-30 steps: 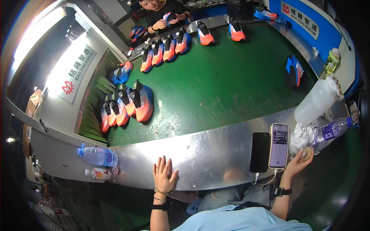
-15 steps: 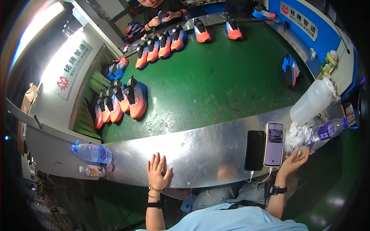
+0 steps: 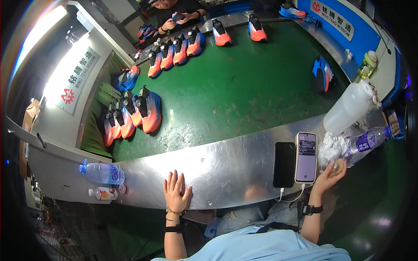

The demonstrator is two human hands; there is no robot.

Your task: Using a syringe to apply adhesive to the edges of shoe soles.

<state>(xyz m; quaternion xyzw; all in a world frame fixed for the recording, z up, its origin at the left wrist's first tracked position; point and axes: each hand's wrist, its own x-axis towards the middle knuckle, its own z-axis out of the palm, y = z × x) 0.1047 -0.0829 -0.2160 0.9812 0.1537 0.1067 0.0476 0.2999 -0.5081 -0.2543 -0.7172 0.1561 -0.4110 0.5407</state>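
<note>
My left hand (image 3: 176, 193) lies flat on the metal ledge (image 3: 235, 174), fingers stretched out and holding nothing. At the ledge's right end, my right hand (image 3: 329, 177) curls its fingers around a tan, rounded lump (image 3: 338, 167), whose kind I cannot make out. Just beyond that hand sits a crumpled white cloth (image 3: 332, 150), with a purple-labelled clear bottle (image 3: 368, 141) lying beside it. To the hand's left are a phone with a lit screen (image 3: 305, 157) and a dark-screened phone (image 3: 284, 165), both with white cables attached.
Beyond the ledge is a green surface (image 3: 217, 100) with several orange-and-blue running shoes (image 3: 150, 111) at the left and far side. One shoe (image 3: 322, 74) lies tipped over at right. A large white bottle (image 3: 348, 106) leans nearby. Left are bottles (image 3: 102, 172). A co-worker (image 3: 180, 17) handles a dark object.
The whole view has shifted slightly, so the surroundings appear a little further left and up. My left hand stays flat on the ledge, and my right hand keeps its hold on the tan lump.
</note>
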